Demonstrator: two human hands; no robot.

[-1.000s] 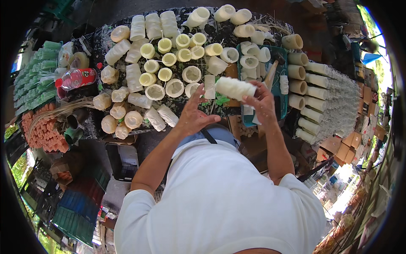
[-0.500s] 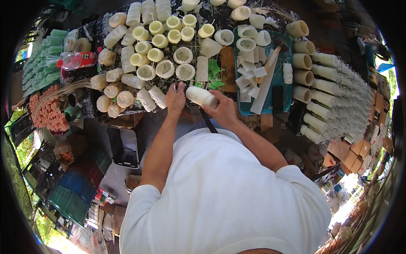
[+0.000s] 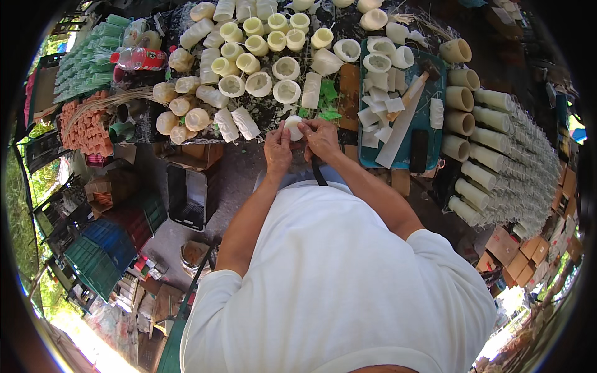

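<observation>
At the near edge of the table, a white wax candle [image 3: 293, 127] is held between my two hands, its round end turned up toward me. My left hand [image 3: 278, 149] is closed at its left side, thumb against the wax. My right hand [image 3: 321, 140] grips the other side with bent fingers. Whether a small tool is also in my fingers cannot be made out. Just beyond stand several hollow wax shells [image 3: 286, 91] and pale yellow wax cups [image 3: 257, 45] with wicks. Two rough white wax cylinders [image 3: 245, 123] lie left of my hands.
To the right, a teal tray [image 3: 404, 155] holds wax pieces, a hammer [image 3: 429, 68], a flat white strip and a dark phone-like slab [image 3: 419, 149]. Beyond it lie stacked white candles [image 3: 485, 155]. Left are a red-labelled bottle [image 3: 142, 59], green bundles [image 3: 87, 68] and a black crate [image 3: 187, 196].
The candle has turned from lying sideways in my right hand to end-up between both hands. My left hand has moved in against it. The whole view has shifted slightly.
</observation>
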